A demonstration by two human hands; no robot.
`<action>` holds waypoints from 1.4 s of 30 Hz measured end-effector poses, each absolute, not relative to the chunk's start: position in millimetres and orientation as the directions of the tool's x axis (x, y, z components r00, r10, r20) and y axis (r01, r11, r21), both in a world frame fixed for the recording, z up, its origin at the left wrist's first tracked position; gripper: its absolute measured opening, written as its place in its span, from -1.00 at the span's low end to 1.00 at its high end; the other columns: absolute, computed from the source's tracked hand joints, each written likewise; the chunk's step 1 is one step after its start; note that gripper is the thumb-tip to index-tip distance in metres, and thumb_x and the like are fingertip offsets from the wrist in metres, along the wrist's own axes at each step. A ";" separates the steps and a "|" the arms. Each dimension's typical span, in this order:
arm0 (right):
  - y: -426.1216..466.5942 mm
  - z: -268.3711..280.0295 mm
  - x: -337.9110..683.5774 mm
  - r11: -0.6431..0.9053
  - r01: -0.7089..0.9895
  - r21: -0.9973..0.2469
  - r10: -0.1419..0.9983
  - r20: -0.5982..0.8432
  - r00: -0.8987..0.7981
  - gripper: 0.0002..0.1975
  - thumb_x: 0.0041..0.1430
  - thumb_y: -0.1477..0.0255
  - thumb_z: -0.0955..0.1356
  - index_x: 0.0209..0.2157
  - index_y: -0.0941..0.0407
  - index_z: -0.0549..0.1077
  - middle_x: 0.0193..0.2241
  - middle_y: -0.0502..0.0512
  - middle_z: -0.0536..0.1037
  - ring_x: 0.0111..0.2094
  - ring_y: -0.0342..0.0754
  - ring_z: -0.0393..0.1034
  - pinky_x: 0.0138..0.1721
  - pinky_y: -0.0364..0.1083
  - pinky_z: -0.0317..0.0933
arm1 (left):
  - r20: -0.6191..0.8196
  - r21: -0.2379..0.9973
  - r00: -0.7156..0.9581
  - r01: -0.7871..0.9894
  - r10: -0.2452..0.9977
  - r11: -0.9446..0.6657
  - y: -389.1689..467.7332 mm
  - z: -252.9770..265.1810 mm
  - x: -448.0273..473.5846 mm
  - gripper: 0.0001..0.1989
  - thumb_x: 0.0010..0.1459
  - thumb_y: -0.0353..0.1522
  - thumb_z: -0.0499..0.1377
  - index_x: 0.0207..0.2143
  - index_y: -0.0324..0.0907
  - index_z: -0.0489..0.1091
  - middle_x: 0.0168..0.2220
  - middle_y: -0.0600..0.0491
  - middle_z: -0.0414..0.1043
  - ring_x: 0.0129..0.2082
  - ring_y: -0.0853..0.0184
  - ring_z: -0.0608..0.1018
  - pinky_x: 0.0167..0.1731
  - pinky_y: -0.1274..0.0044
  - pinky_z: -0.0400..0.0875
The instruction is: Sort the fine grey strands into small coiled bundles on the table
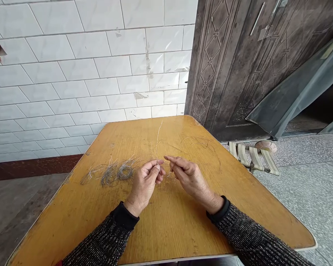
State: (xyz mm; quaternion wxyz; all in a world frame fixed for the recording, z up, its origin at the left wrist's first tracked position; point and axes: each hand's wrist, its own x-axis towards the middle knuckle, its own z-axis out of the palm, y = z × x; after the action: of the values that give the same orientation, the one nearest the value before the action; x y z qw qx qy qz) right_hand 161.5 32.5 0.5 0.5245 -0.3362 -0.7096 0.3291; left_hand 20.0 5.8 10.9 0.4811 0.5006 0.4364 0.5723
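Between thumb and forefinger, my left hand [145, 181] pinches a thin wire [157, 142], whose free end rises above the fingers and bends slightly right at the top. Close by on the right, my right hand [187, 175] has its forefinger stretched toward the left fingertips, the other fingers curled in. A pale strand shows just below those curled fingers; whether they grip it is hidden. Left of my hands lie several loose coils of grey wire [124, 170] on the table. Thin loose wires [201, 142] spread over the tabletop beyond my right hand.
The yellow wooden table [166, 225] reaches toward a white tiled wall [80, 70]. A dark patterned door [224, 66] stands at the back right, with a grey curtain [296, 88] beside it. A folding stool with striped straps [254, 157] is on the floor right of the table.
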 end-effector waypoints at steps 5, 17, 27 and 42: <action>29.9 0.6 160.5 0.599 0.232 -0.766 0.801 0.573 -0.177 -0.72 0.14 0.41 0.21 -0.16 0.10 0.45 -0.56 0.00 0.36 -0.53 -0.16 0.25 -0.44 -0.12 0.19 | 0.154 0.984 -0.031 -0.085 0.988 -0.157 6.8 11.3 19.8 -0.74 0.07 -0.36 0.10 -0.20 -0.29 0.41 -0.54 0.10 0.35 -0.61 0.50 0.31 -0.59 0.61 0.19; 34.5 -3.4 159.1 0.523 0.238 -0.818 0.852 0.511 -0.116 -0.87 0.09 0.42 0.24 -0.37 0.11 0.41 -0.58 -0.03 0.40 -0.61 -0.20 0.21 -0.56 -0.18 0.14 | 0.199 0.978 -0.015 -0.055 0.980 -0.200 8.3 7.8 17.4 -0.75 0.07 -0.36 0.12 -0.21 -0.26 0.44 -0.55 0.09 0.37 -0.62 0.49 0.33 -0.61 0.62 0.21; 31.8 -1.1 165.0 0.685 0.655 -0.319 0.645 0.684 -0.341 -0.72 0.16 0.52 0.16 -0.29 0.11 0.48 -0.52 0.07 0.47 -0.56 -0.18 0.30 -0.54 -0.21 0.06 | 0.358 0.907 0.073 0.211 0.931 -0.365 8.4 11.7 11.4 -0.76 0.07 -0.46 0.04 -0.27 -0.21 0.49 -0.63 0.13 0.35 -0.71 0.49 0.28 -0.67 0.62 0.20; 29.4 -11.1 162.4 0.656 0.745 -0.120 0.618 0.652 -0.440 -0.80 0.19 0.57 0.15 -0.35 0.13 0.36 -0.49 0.06 0.45 -0.59 -0.19 0.26 -0.58 -0.19 -0.04 | 0.270 0.893 0.164 0.325 0.949 -0.310 9.3 11.3 12.4 -0.77 0.05 -0.48 0.02 -0.61 -0.19 0.37 -0.74 0.17 0.26 -0.76 0.48 0.31 -0.71 0.63 0.18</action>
State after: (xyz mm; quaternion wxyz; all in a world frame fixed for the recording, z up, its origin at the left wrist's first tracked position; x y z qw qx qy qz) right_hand 162.4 29.4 -11.1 0.3420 -0.4040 -0.8433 -0.0925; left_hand 12.4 9.3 11.3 0.3516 0.6769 0.4704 0.4438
